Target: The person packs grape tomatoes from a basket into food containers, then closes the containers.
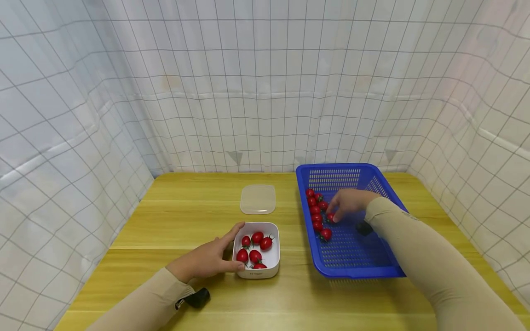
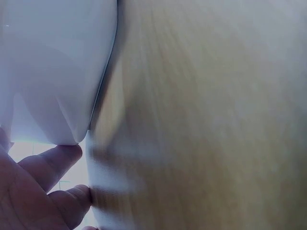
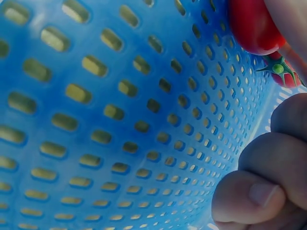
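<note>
My left hand (image 1: 209, 257) holds a small white square container (image 1: 257, 273) at its left side, thumb at the near wall and index finger by the far-left corner. In the left wrist view, fingertips touch the container's wall (image 2: 53, 72). Several cherry tomatoes (image 1: 255, 256) with green stems lie inside it. My right hand (image 1: 349, 202) reaches into a blue plastic basket (image 1: 352, 272), pinching a cherry tomato (image 1: 331, 218) between thumb and fingers. The right wrist view shows this red tomato (image 3: 254, 26) under the thumb, the other fingers curled. More tomatoes (image 1: 316, 218) line the basket's left side.
A translucent square lid (image 1: 258, 199) lies flat on the wooden table (image 1: 182, 216) behind the white container. The slotted basket stands to the right, its raised rim around my right hand. White gridded curtains (image 1: 265, 115) enclose the table at the back and sides.
</note>
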A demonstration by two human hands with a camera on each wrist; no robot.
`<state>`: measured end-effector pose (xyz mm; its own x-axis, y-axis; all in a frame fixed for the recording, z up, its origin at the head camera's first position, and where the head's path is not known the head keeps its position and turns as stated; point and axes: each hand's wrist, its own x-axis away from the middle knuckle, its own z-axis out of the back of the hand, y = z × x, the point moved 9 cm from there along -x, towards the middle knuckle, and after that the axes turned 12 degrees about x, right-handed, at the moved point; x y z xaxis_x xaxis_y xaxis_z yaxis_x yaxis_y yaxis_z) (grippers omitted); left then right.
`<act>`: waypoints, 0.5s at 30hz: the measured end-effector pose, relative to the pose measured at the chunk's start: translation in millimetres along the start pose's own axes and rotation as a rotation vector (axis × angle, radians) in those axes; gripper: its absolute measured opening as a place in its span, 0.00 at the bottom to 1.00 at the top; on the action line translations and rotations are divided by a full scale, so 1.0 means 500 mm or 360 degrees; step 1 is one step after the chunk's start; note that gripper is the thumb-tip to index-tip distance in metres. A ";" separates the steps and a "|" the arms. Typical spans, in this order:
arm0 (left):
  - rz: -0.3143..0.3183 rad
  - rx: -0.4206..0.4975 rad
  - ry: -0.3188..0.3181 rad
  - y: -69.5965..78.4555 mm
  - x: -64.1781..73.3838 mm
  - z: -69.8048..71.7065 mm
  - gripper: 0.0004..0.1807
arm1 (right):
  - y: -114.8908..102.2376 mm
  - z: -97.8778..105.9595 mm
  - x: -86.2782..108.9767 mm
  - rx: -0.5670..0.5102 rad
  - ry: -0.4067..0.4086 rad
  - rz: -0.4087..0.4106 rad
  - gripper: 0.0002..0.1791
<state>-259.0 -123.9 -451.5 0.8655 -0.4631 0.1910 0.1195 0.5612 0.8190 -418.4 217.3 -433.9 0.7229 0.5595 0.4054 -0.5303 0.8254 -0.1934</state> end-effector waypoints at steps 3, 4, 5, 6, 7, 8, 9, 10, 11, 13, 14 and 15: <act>-0.0003 -0.0011 0.0010 -0.001 0.000 0.000 0.61 | 0.002 -0.002 0.000 -0.0015 -0.0001 -0.0004 0.17; -0.0002 -0.0014 0.0012 -0.001 0.001 0.000 0.61 | 0.003 -0.003 0.001 -0.0020 -0.0003 -0.0007 0.17; -0.0001 -0.0017 0.0014 -0.001 0.001 0.000 0.61 | 0.003 -0.004 0.001 -0.0021 -0.0005 -0.0008 0.17; 0.0000 -0.0020 0.0016 0.000 0.001 0.000 0.61 | 0.004 -0.004 0.000 -0.0020 -0.0005 -0.0010 0.17; 0.0000 -0.0020 0.0017 0.000 0.002 -0.001 0.61 | 0.005 -0.004 0.000 -0.0019 -0.0005 -0.0010 0.17; 0.0001 -0.0019 0.0017 0.000 0.002 -0.001 0.61 | 0.005 -0.005 -0.001 -0.0010 -0.0006 -0.0010 0.17; 0.0000 -0.0018 0.0017 0.001 0.002 -0.001 0.61 | 0.005 -0.005 -0.001 -0.0001 -0.0007 -0.0008 0.17; 0.0000 -0.0019 0.0017 0.001 0.002 -0.001 0.61 | 0.005 -0.005 -0.001 0.0007 -0.0008 -0.0006 0.17; -0.0001 -0.0016 0.0016 0.002 0.002 -0.001 0.61 | 0.006 -0.005 -0.002 0.0016 -0.0008 -0.0004 0.17; 0.0001 -0.0016 0.0014 0.002 0.002 -0.002 0.61 | 0.006 -0.005 -0.002 0.0028 -0.0009 0.0004 0.17; 0.0002 -0.0015 0.0013 0.002 0.002 -0.002 0.61 | 0.006 -0.005 -0.003 0.0032 -0.0010 0.0008 0.18; 0.0002 -0.0016 0.0013 0.003 0.001 -0.002 0.61 | 0.007 -0.006 -0.004 0.0032 -0.0012 0.0011 0.18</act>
<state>-257.8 -123.0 -450.8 0.8695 -0.4568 0.1880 0.1229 0.5687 0.8133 -420.4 219.4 -437.8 0.7161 0.5644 0.4107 -0.5440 0.8199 -0.1783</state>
